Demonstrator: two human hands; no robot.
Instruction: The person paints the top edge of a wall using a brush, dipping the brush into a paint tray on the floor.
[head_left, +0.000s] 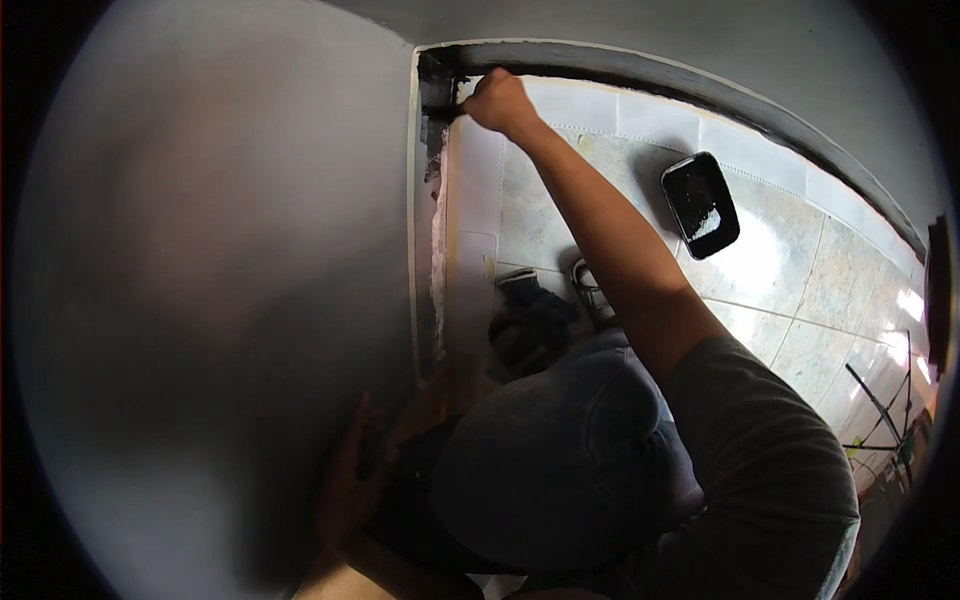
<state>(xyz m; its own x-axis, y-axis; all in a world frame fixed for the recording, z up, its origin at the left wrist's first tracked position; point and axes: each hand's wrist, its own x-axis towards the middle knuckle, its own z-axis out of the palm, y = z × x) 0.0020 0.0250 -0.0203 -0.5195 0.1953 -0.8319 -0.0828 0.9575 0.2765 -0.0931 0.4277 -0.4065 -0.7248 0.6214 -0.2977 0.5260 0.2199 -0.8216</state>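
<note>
My right hand (499, 101) is closed around a dark brush (448, 112), seen only in part, at the corner of the wall's base. The brush meets the dark-painted base strip (435, 94), where black paint covers the corner and the long strip on the right. Down the left side, part of the strip (438, 255) is pale and rough. White paper sheets (577, 109) lie on the floor along the strips. My left hand (356, 472), in shadow at the lower left, has its fingers spread against or close to the grey wall (225, 300); contact is unclear.
A black tray (701, 206) with a wet, shiny inside stands on the marbled floor tiles (765, 262). A dark shoe or cloth bundle (532, 322) and a metal-rimmed object (589, 285) are near my knees. Thin dark metal legs (885, 420) stand at the right.
</note>
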